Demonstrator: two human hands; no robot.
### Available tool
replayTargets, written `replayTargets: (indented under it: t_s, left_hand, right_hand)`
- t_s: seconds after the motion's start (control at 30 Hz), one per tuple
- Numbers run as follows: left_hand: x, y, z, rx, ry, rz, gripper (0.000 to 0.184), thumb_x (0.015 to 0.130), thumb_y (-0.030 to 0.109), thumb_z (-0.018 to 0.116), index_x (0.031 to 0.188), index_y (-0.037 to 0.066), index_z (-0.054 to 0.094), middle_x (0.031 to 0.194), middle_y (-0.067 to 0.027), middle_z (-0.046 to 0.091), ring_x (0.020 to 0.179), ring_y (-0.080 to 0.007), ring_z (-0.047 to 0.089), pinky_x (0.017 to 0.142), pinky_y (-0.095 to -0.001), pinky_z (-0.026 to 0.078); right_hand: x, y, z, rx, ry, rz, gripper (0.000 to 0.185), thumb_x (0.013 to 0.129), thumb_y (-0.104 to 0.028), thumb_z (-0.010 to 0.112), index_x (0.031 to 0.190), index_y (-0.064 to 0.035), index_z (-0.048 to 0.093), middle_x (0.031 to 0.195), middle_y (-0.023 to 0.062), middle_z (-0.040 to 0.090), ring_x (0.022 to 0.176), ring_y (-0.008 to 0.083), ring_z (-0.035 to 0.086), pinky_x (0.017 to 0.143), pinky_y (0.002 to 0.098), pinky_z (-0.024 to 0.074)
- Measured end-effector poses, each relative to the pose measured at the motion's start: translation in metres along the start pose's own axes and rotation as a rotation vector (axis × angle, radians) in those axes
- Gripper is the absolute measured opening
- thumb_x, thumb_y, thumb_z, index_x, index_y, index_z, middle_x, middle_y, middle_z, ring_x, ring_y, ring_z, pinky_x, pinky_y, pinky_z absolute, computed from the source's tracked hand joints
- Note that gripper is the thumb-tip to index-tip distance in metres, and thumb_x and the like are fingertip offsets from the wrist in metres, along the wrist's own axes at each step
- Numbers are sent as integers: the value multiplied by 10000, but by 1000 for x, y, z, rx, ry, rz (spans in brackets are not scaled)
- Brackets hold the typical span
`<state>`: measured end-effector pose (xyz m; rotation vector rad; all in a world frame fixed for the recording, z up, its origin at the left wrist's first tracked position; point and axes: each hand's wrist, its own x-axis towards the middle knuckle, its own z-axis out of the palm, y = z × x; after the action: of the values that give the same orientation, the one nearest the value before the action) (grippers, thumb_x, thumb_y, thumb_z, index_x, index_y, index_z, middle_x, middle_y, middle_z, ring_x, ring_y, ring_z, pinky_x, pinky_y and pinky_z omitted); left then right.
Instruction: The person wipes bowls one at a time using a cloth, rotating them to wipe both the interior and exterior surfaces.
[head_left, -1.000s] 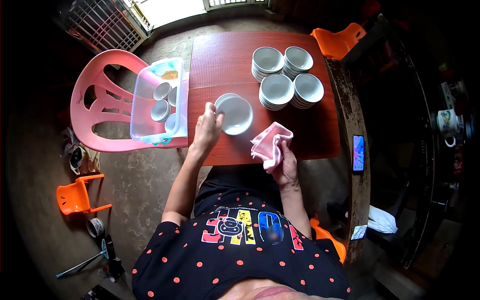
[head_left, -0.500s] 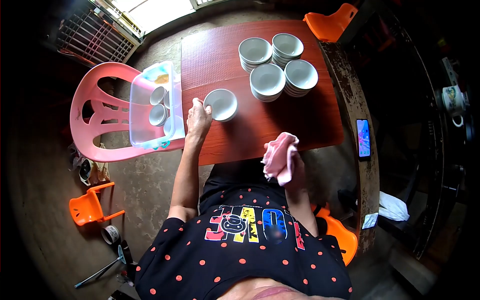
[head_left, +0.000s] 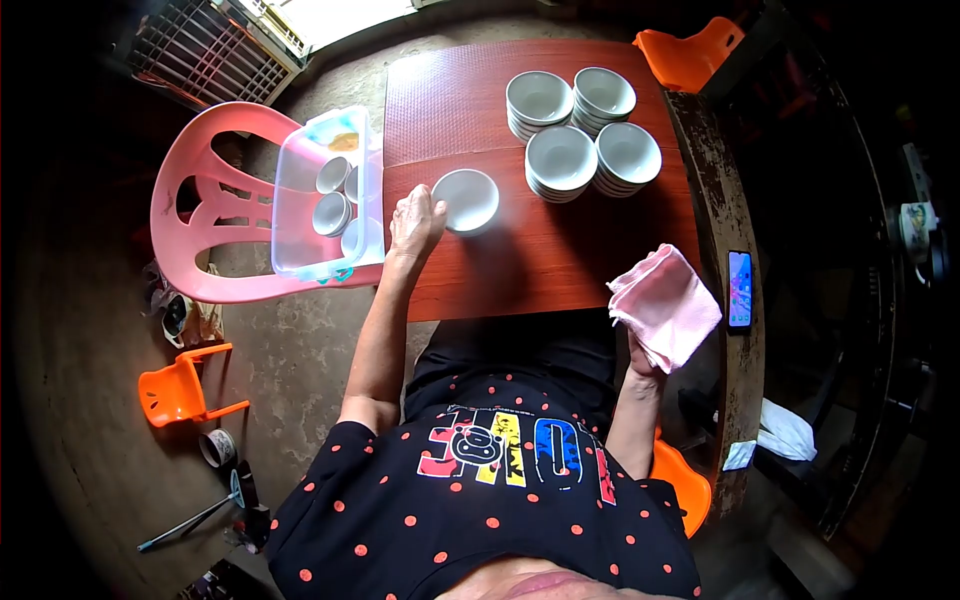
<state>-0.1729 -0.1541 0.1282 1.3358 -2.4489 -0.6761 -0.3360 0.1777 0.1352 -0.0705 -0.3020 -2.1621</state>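
Note:
A single white bowl [head_left: 467,200] sits upright on the red-brown table, apart from the stacks. My left hand [head_left: 418,225] is at its left rim, fingers curled and thumb against the edge; the fingertips are partly hidden. Over the front right of the table, my right hand [head_left: 645,357] holds a pink cloth [head_left: 672,305], which is spread out and covers most of the fingers. Four-sided grouping at the back right: several stacks of white bowls [head_left: 561,160] stand close together.
A clear plastic tub [head_left: 290,235] with several small bowls rests on a pink chair [head_left: 170,215] left of the table [head_left: 440,110]. A phone [head_left: 739,290] lies on the wooden bench [head_left: 715,190] at right. Orange chairs [head_left: 172,393] stand around.
My right hand has moved right and the cloth, bunched before, is now spread flatter. The single bowl has stayed put with my left hand beside it. The whole view has shifted slightly.

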Motion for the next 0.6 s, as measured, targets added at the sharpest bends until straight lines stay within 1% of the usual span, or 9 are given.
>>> replayTargets:
  t_s: [0.07,0.1,0.13,0.17,0.27,0.33,0.47,0.57,0.6]
  left_hand:
    - [2,2,-1,1,-7,-25,281,779,225,566,845,-48,575,880,-305,618,877,-452,610,790,-503,463]
    - [0,3,-2,-4,1,-24,281,776,223,564,843,-49,577,882,-308,617,879,-453,610,791,-504,463]
    - [-1,4,-3,-9,10,-21,280,772,220,563,841,-51,578,884,-311,615,880,-455,609,791,-505,462]
    - [-1,5,-2,3,8,-32,285,774,222,563,849,-53,576,886,-311,616,880,-456,609,792,-503,465]
    - [-1,-4,4,-7,64,54,244,799,227,560,835,-10,520,792,-275,617,794,-456,612,709,-533,482]
    - [-2,-3,4,-32,65,47,243,803,227,554,839,-10,519,791,-277,621,795,-455,618,708,-527,493]
    - [-3,2,1,-35,20,-32,258,803,233,555,865,-17,546,843,-282,632,841,-445,626,748,-515,494]
    - [-2,5,-1,-68,-16,-95,285,814,237,557,926,-24,586,891,-269,650,888,-422,634,801,-502,483]
    - [-4,4,-2,-68,-52,-144,338,839,295,591,956,-23,591,893,-263,654,894,-409,643,800,-505,487]
  right_hand:
    - [-1,4,-5,5,3,2,708,937,-383,519,1478,-53,204,1530,166,211,1407,377,195,1113,631,138]
    - [-2,8,-4,93,67,-8,734,928,-395,531,1484,-58,190,1539,159,181,1413,388,164,1105,652,114]
    - [-1,11,-3,-5,89,57,652,923,-311,567,1441,-34,283,1448,184,363,1333,359,351,1092,572,260]
    - [4,17,1,-55,112,92,645,923,-307,567,1436,-32,289,1441,185,369,1327,358,357,1089,568,265]
    - [5,35,1,-217,191,146,625,923,-297,569,1422,-28,306,1420,186,388,1307,355,376,1078,556,279]
    - [4,41,-4,-359,239,166,612,922,-290,570,1412,-26,317,1406,187,401,1294,353,388,1070,547,289]
    - [-6,48,-5,-802,329,201,585,921,-276,573,1394,-21,340,1378,188,426,1267,349,413,1056,531,307]
    - [-25,50,0,-1264,391,234,565,921,-266,575,1379,-17,357,1357,190,445,1248,346,431,1045,518,321]
    - [-32,51,0,-1402,404,240,559,921,-262,576,1375,-16,363,1350,190,451,1241,345,437,1041,514,326]
